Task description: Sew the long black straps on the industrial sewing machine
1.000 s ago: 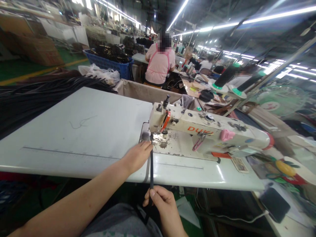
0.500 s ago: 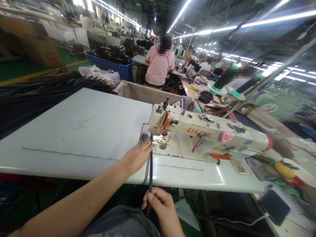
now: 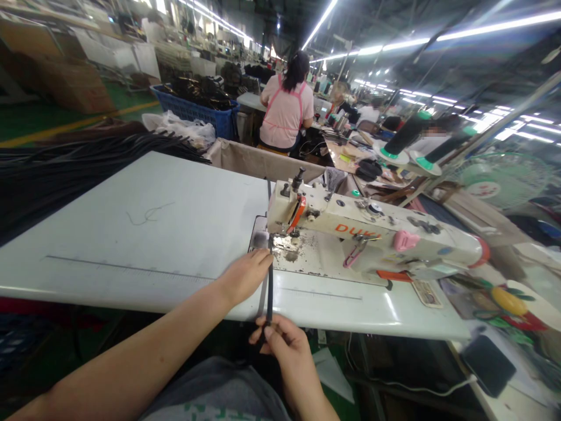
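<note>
A narrow black strap (image 3: 270, 291) runs over the table's front edge and up to the needle end of a white sewing machine (image 3: 326, 213). Its far end shows behind the machine head. My left hand (image 3: 249, 273) lies on the table just in front of the presser area, its fingertips pressed together on the strap. Below the table edge, my right hand (image 3: 283, 345) pinches the strap between thumb and fingers. The needle itself is too small to make out.
Loose thread (image 3: 149, 215) lies on the white table (image 3: 109, 234), left of the machine. Many black strips (image 3: 87, 166) are heaped at the left. Behind are a fabric-lined bin (image 3: 236, 156), a blue basket (image 3: 193, 114) and a seated co-worker (image 3: 287, 111). A phone (image 3: 488, 363) rests at right.
The strap has advanced away from me, and its far end now shows behind the machine head. My right hand has risen closer to the table edge; my left stays near the needle.
</note>
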Available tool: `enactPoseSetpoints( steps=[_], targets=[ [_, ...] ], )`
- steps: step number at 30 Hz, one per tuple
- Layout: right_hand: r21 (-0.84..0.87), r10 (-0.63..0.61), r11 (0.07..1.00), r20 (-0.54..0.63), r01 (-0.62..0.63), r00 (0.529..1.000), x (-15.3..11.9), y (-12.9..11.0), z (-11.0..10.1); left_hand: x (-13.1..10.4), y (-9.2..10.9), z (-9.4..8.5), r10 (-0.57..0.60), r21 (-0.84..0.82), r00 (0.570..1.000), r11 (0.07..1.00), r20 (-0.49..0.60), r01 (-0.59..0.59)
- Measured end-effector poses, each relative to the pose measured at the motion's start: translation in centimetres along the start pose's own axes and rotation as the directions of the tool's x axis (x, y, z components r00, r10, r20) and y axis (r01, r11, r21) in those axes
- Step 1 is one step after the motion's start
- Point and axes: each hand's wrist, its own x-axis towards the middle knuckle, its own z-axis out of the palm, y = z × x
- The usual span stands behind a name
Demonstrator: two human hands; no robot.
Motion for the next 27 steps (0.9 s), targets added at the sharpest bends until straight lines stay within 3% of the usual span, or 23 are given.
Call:
enactPoseSetpoints(
  steps=[27],
  targets=[
    [-0.1, -0.03, 0.995, -0.015, 0.028, 0.999, -0.5, 0.38, -0.38, -0.1, -0.11, 0.19, 0.02, 0.005, 1.0, 1.0, 0.021, -0.02]
  ],
)
